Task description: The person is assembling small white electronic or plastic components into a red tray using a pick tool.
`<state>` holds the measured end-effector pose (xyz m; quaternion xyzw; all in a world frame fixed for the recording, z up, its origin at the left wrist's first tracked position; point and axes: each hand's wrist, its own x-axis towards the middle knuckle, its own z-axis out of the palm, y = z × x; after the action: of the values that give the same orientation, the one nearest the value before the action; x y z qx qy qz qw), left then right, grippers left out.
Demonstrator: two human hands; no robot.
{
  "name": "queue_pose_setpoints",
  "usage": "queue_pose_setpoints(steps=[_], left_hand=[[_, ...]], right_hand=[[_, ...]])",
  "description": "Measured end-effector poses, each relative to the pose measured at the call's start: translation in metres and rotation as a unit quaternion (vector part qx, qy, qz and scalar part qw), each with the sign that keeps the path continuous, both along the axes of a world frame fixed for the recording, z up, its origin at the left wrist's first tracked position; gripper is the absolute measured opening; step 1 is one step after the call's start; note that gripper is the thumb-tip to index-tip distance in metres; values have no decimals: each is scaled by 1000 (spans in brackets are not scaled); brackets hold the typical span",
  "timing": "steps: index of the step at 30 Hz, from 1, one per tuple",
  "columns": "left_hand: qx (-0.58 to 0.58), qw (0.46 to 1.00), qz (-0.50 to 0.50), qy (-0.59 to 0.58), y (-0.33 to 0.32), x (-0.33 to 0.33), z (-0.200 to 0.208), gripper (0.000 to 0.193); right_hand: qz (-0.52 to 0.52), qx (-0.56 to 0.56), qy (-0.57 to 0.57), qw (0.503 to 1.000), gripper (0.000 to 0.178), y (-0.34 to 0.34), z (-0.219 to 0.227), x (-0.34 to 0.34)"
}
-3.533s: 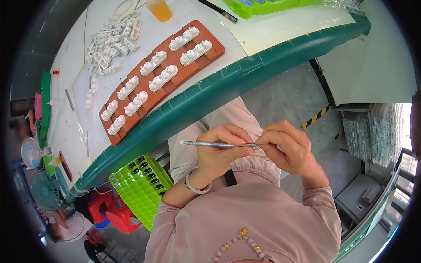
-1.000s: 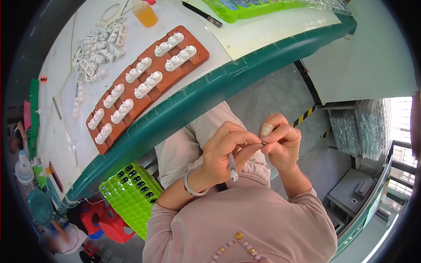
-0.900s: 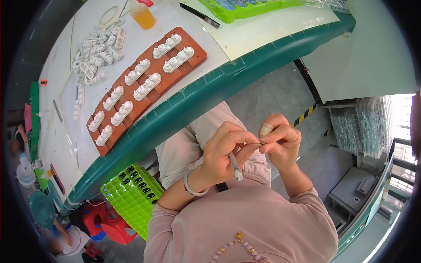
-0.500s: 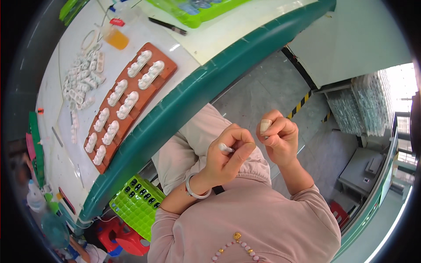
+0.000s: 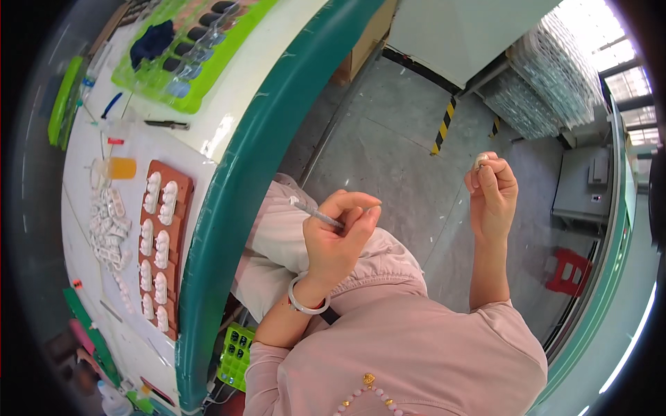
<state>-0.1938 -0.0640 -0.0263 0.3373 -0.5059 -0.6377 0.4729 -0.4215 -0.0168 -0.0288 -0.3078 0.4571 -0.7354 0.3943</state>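
My left hand [image 5: 334, 243], with a pale bangle on its wrist, is raised above my lap. Its fingers are closed around a thin grey rod [image 5: 319, 215] with a white tip; I cannot tell what kind of tool it is. Farther right, my right hand [image 5: 494, 194] is held up over the floor, its thumb and fingers pinched together. A pale covering shows on one of its fingertips; whatever lies in the pinch is too small or hidden to name. The two hands are well apart.
On the white table at left, a reddish-brown holder [image 5: 182, 211] bears several white moulded pieces [image 5: 161, 249]. Beside it lie a heap of small pale parts [image 5: 107, 229], a cup of orange liquid [image 5: 121, 168] and a dark knife [image 5: 166, 125]. A green padded edge [image 5: 229, 159] borders the table.
My hands have moved apart, the right one going outward and up. The grey rod now sticks out farther from my left hand. The view has turned toward the right.
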Motion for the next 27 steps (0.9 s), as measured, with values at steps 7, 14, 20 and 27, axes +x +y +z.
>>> queue_pose_setpoints(steps=[7,14,20,27], left_hand=[[222,941,-123,224,-14,-3,11,26],[51,995,18,85,-6,26,10,47],[42,984,39,171,5,49,16,42],[23,968,92,231,14,74,12,35]], right_hand=[[60,25,6,998,6,-5,-3,37],[195,-28,160,967,18,-18,10,89],[196,-113,337,914,25,-36,11,121],[256,-94,339,900,25,-48,22,146]])
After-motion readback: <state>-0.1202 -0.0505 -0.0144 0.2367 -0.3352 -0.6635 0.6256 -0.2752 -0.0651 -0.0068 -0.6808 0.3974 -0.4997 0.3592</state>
